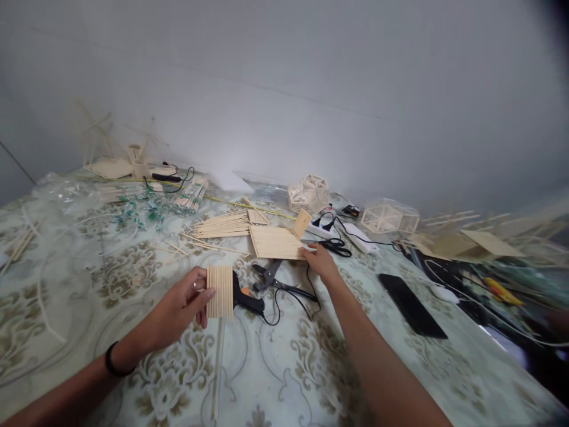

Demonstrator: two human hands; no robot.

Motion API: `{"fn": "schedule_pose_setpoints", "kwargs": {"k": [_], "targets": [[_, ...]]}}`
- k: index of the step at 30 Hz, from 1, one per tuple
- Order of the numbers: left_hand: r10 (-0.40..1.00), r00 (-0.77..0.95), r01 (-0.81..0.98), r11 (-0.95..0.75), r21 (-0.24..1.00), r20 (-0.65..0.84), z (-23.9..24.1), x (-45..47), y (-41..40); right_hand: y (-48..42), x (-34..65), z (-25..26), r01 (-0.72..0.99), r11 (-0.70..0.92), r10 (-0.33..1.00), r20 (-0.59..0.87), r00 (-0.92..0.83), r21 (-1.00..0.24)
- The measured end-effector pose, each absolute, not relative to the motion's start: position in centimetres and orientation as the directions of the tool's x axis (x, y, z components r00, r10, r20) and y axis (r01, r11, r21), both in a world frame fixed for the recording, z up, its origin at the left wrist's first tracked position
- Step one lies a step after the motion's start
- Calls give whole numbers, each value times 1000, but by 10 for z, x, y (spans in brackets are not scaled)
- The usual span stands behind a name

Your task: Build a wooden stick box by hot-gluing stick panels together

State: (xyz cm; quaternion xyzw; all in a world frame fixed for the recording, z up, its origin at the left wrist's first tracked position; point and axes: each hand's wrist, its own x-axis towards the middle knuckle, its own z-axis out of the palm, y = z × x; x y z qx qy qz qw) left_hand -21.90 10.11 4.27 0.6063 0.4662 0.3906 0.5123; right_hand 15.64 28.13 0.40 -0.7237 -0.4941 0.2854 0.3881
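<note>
Broadly, across the patterned table (173, 385), the wooden board (273, 242) lies ahead and to the right of the left hand (190, 299), its long axis running roughly side to side. The right hand (319, 261) is much the nearer one, its fingers closed on the board's near right corner; whether the board rests flat or is slightly lifted is hard to tell at this size. Smaller than the board, the stick panel (220, 292) is gripped by its left edge in the left hand, thumb in front, its sticks running up and down in view. It sits nearer the person than the board, well apart from it. A black glue gun (251, 303) shows just right of the panel, partly hidden behind it.
</note>
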Motion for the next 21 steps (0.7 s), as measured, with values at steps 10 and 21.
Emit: {"fn": "schedule_pose_setpoints", "kwargs": {"k": [10, 21], "targets": [[969, 242, 37, -62, 997, 51, 55, -228, 101, 286, 159, -2, 114, -184, 933, -138, 332, -976], [979, 60, -99, -188, 977, 195, 71, -257, 114, 209, 109, 35, 27, -125, 991, -126, -39, -992]]}}
